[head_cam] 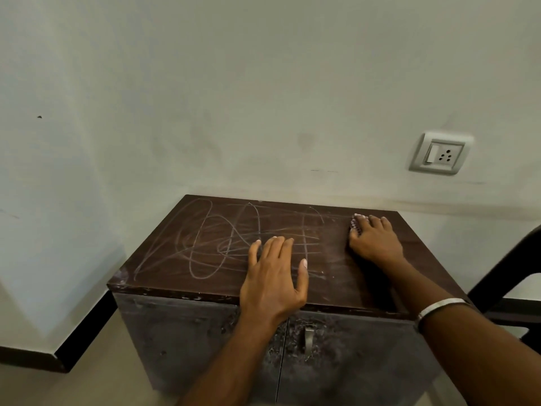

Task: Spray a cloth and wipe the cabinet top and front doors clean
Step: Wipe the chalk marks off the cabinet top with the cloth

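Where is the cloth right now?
In the head view, the cloth peeks out under the right hand, near the back right corner of the cabinet top, below the wall socket.

Cabinet top (205,259): dark brown, covered in pale chalky scribbles and loops. Front doors (187,341): grey, grimy, shut, small metal handle near the centre seam. Cloth (354,224): mostly hidden, only a patterned edge showed at the top's far right

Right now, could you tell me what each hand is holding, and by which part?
The right hand presses a cloth flat under its fingers; the left hand holds nothing.
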Tool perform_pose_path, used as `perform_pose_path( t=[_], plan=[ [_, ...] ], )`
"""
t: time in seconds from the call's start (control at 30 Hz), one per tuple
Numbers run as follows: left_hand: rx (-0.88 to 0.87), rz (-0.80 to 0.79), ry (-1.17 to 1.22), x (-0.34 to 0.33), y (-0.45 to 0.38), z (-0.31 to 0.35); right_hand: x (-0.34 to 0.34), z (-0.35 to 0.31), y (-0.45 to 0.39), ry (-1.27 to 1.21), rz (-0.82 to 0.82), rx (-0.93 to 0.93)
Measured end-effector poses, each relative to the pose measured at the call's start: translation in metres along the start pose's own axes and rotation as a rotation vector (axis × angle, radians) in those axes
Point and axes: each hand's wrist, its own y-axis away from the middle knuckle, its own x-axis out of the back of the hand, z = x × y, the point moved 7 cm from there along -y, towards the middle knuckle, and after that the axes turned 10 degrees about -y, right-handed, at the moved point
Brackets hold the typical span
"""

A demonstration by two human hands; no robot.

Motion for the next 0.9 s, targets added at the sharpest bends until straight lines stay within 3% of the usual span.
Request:
perform_pose_path(
  t=[0.27,0.43,0.63,0.9],
  plan=[
    [0.007,0.01,-0.001,0.001,0.0,-0.001,-0.031,-0.067,-0.003,-0.021,-0.066,0.155],
    [0.007,0.037,0.023,0.003,0.0,-0.001,-0.022,-0.052,-0.008,-0.058,-0.081,0.176],
    [0.005,0.031,0.038,0.0,0.0,-0.002,0.002,-0.009,-0.023,-0.1,0.017,0.028],
    [0.016,0.01,0.023,0.0,0.0,-0.002,-0.021,-0.063,-0.027,-0.139,-0.054,0.176]
  ],
)
